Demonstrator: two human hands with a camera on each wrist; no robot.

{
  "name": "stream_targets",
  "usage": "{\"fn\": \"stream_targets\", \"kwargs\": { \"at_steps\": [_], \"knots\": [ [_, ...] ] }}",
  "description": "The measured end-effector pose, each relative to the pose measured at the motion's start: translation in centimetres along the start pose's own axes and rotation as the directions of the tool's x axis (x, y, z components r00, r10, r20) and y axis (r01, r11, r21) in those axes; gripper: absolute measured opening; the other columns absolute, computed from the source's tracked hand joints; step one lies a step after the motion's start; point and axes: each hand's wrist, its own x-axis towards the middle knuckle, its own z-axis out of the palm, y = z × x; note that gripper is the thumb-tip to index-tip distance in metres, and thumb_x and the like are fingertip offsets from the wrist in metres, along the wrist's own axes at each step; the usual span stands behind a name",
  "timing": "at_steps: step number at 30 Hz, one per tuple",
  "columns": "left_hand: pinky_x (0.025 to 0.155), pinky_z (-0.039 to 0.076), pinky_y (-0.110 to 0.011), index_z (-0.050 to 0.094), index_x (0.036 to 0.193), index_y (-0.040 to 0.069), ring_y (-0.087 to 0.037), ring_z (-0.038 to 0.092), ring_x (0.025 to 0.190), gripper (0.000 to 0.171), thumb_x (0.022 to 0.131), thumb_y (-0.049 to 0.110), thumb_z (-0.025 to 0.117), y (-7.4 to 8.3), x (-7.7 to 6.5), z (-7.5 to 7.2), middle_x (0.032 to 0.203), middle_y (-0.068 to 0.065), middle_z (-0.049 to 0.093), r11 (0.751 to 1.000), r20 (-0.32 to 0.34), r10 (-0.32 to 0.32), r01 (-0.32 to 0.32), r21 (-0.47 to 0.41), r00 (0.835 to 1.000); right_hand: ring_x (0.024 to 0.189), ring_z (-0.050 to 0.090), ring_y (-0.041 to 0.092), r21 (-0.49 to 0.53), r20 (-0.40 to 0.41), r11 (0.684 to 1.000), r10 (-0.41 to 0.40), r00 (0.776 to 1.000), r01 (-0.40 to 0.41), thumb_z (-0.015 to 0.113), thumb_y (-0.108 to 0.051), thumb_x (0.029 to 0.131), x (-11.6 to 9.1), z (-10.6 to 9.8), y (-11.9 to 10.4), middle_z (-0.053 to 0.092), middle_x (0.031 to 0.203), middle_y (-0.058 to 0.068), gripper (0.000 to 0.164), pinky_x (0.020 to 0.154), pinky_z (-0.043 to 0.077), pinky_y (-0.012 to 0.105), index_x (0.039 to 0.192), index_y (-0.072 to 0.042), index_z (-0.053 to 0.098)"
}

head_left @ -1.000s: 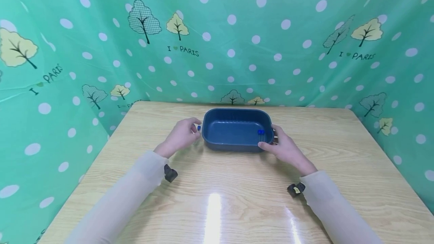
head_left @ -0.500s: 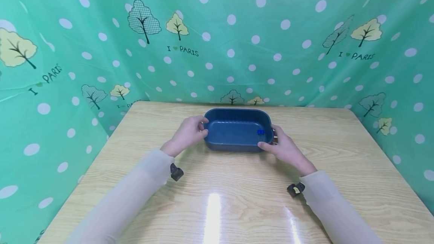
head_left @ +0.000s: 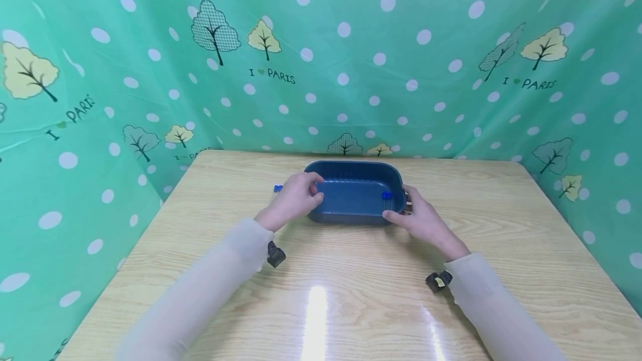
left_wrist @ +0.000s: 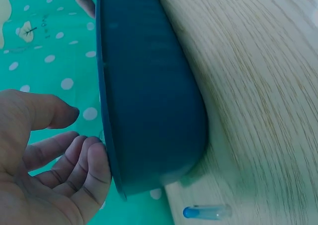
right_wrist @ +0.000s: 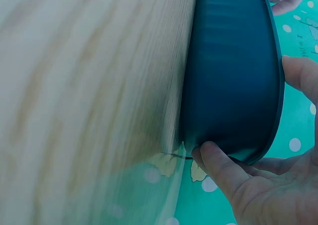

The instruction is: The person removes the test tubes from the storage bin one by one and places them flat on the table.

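Observation:
A dark blue oval basin [head_left: 351,219] stands on the wooden table. My left hand [head_left: 296,195] is over its left end, thumb and fingertips apart; in the left wrist view nothing shows between them, and the fingers lie along the rim. My right hand [head_left: 420,217] holds the right end, thumb at the near rim and the other fingers round the outer side. Inside the basin, close to the right thumb, lie small clear tubes with blue caps [head_left: 387,196]. Left of the basin, partly behind my left hand, are more blue caps [head_left: 278,188]; the left wrist view shows a clear blue-capped tube [left_wrist: 206,211] on the table.
A green dotted curtain [head_left: 361,82] printed with trees hangs behind and at both sides of the table [head_left: 381,294]. Bright light reflections lie on the table's near part. Each wrist wears a small black camera [head_left: 276,254].
My left hand has moved right, from beside the basin's left end to over it, uncovering the blue caps on the left. My right hand stays at the right end.

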Motion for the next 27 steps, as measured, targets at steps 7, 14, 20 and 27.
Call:
{"fn": "stream_targets", "kwargs": {
  "at_steps": [7,14,20,27],
  "knots": [
    [0.064,0.046,-0.030,0.063,0.117,0.007,-0.016,0.053,0.070,0.031,0.087,0.014,0.065,0.6,0.8,0.8,0.081,0.000,0.057,1.000,0.002,0.014,-0.014,0.012,1.000,0.124,0.046,0.044,-0.012,-0.006,1.000,-0.001,1.000,0.001,0.068,-0.047,0.084,-0.1,0.0,-0.1,0.030,0.149,0.023,0.092,0.094,0.044,0.054,0.151,-0.009,0.017],
    [0.067,0.046,-0.031,0.063,0.119,0.006,-0.015,0.054,0.071,0.032,0.088,0.015,0.064,1.5,1.8,1.6,0.082,0.001,0.058,0.999,0.019,0.034,-0.034,0.015,0.999,0.125,0.044,0.046,-0.019,0.009,1.000,0.002,1.000,-0.002,0.067,-0.051,0.084,-0.1,0.0,0.1,0.028,0.148,0.028,0.097,0.093,0.044,0.054,0.151,-0.006,0.014],
    [0.067,0.048,-0.031,0.061,0.122,0.007,-0.014,0.056,0.070,0.034,0.089,0.016,0.063,2.1,2.5,2.4,0.085,0.001,0.059,1.000,0.055,0.009,-0.009,0.004,0.998,0.125,0.045,0.044,-0.008,0.006,1.000,0.006,1.000,-0.006,0.068,-0.049,0.083,0.0,0.0,0.1,0.029,0.149,0.025,0.096,0.092,0.046,0.053,0.152,-0.008,0.014],
    [0.063,0.046,-0.029,0.061,0.122,0.006,-0.012,0.054,0.061,0.035,0.089,0.016,0.063,2.8,3.3,3.4,0.082,0.001,0.059,0.999,0.064,0.015,-0.013,-0.033,0.998,0.125,0.045,0.045,-0.011,0.006,1.000,0.010,1.000,-0.010,0.068,-0.045,0.085,0.0,0.0,0.0,0.028,0.149,0.026,0.094,0.093,0.045,0.054,0.152,-0.008,0.014]
  ]
}}
